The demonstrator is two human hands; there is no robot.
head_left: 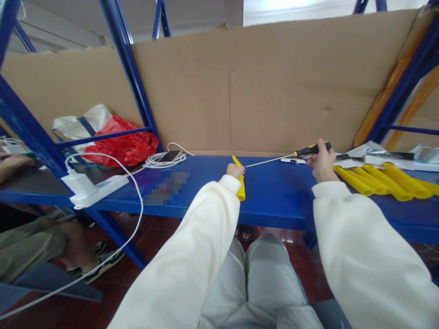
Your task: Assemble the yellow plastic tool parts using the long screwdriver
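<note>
My left hand (236, 171) is closed around a yellow tube (241, 191), holding it above the blue shelf top with its open end towards me. Out to the right, my right hand (322, 162) grips the black and yellow handle of a screwdriver (307, 150). The screwdriver's long thin shaft points left, and its tip ends beside my left hand at the tube. Whether the tip touches the tube I cannot tell. Several more yellow tubes (394, 180) lie side by side on the shelf, just right of my right hand.
Cardboard (274, 87) stands behind the blue shelf (274, 196), between blue uprights. On the left are a coiled white cable (164, 160), a white power strip (103, 189), a red plastic bag (123, 141) and a seated person's legs (34, 246). White boxes (404, 161) lie behind the tubes.
</note>
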